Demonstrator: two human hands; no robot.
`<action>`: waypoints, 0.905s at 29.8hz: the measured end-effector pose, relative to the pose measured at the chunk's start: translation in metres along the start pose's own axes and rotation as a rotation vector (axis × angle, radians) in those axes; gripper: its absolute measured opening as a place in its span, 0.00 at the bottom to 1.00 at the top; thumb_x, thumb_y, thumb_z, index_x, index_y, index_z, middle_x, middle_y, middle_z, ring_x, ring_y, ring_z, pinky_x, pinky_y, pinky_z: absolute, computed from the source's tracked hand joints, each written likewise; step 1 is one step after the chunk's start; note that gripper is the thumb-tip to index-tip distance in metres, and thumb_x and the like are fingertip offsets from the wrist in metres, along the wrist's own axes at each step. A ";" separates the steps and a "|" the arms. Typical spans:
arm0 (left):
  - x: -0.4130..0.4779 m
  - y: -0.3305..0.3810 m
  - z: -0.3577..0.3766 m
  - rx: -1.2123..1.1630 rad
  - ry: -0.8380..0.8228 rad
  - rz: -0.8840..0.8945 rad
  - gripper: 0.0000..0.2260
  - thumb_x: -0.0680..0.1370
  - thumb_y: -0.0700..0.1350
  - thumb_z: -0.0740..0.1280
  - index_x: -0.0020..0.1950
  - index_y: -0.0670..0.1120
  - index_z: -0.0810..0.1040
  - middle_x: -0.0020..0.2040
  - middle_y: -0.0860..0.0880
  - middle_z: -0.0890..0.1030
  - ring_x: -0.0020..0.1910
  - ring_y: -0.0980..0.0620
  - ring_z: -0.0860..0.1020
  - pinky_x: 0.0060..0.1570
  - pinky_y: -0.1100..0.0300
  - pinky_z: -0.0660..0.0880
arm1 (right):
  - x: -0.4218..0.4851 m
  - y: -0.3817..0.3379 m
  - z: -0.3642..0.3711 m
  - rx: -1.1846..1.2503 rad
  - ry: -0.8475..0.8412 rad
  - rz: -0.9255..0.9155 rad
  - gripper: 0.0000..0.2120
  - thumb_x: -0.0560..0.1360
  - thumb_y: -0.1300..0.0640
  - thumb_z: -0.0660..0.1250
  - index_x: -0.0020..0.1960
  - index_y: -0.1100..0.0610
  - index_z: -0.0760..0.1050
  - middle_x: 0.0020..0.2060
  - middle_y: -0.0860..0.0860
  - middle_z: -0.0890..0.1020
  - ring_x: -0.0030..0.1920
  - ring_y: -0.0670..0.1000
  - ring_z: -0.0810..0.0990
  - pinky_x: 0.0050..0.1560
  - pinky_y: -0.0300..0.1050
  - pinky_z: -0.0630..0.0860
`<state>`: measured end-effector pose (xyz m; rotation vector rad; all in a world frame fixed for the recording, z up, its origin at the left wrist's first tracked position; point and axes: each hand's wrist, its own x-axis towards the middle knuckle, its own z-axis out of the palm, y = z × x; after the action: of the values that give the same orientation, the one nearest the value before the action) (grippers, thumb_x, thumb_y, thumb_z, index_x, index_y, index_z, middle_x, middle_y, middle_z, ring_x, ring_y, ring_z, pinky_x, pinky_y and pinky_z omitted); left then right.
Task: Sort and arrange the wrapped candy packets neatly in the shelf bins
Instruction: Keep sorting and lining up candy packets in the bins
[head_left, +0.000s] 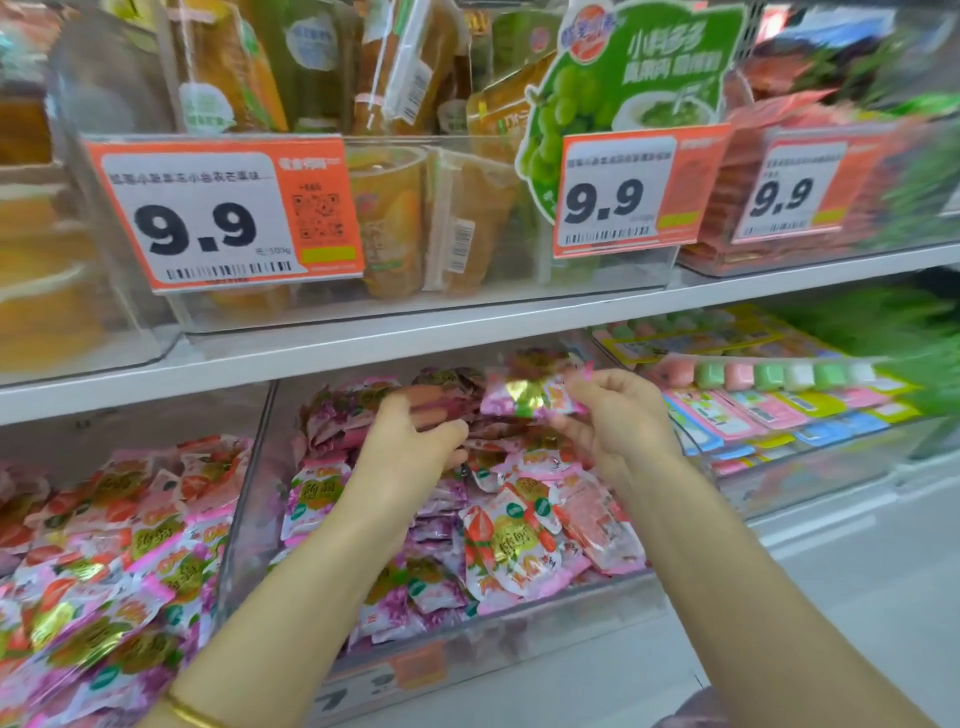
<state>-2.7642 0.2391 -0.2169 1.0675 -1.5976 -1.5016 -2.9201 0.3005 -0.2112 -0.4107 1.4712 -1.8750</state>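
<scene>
Gold bangle up front, left hand gripping purple packets in the bin beneath, right hand pinching a pink packet between the hands, and I'd lay it flat, label up.

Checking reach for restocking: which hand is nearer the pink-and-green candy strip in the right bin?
Right. The right hand, pinching a packet, is just left of the strip; the left hand is farther left, over the middle pile.
</scene>
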 end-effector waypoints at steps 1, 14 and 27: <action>-0.001 -0.001 -0.001 0.012 -0.006 -0.001 0.14 0.77 0.40 0.66 0.60 0.49 0.69 0.55 0.49 0.76 0.47 0.51 0.81 0.58 0.47 0.75 | 0.008 -0.003 0.008 0.074 0.026 0.013 0.07 0.77 0.70 0.61 0.54 0.65 0.70 0.41 0.56 0.71 0.19 0.46 0.76 0.31 0.41 0.80; -0.024 0.002 -0.028 -0.018 -0.007 0.046 0.13 0.77 0.35 0.65 0.59 0.48 0.71 0.59 0.47 0.75 0.54 0.51 0.79 0.51 0.57 0.78 | -0.025 0.006 0.016 0.031 -0.146 0.059 0.20 0.78 0.74 0.54 0.69 0.71 0.61 0.56 0.66 0.76 0.45 0.55 0.82 0.45 0.44 0.80; -0.076 -0.008 -0.173 -0.165 0.405 0.158 0.12 0.77 0.29 0.59 0.53 0.43 0.75 0.54 0.41 0.79 0.39 0.53 0.80 0.32 0.65 0.76 | -0.136 0.035 0.137 -0.390 -0.763 -0.080 0.10 0.77 0.69 0.60 0.57 0.62 0.73 0.50 0.62 0.80 0.44 0.55 0.83 0.40 0.46 0.83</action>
<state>-2.5758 0.2338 -0.2046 1.0463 -1.2241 -1.1986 -2.7265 0.2934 -0.1792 -1.2274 1.2649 -1.2390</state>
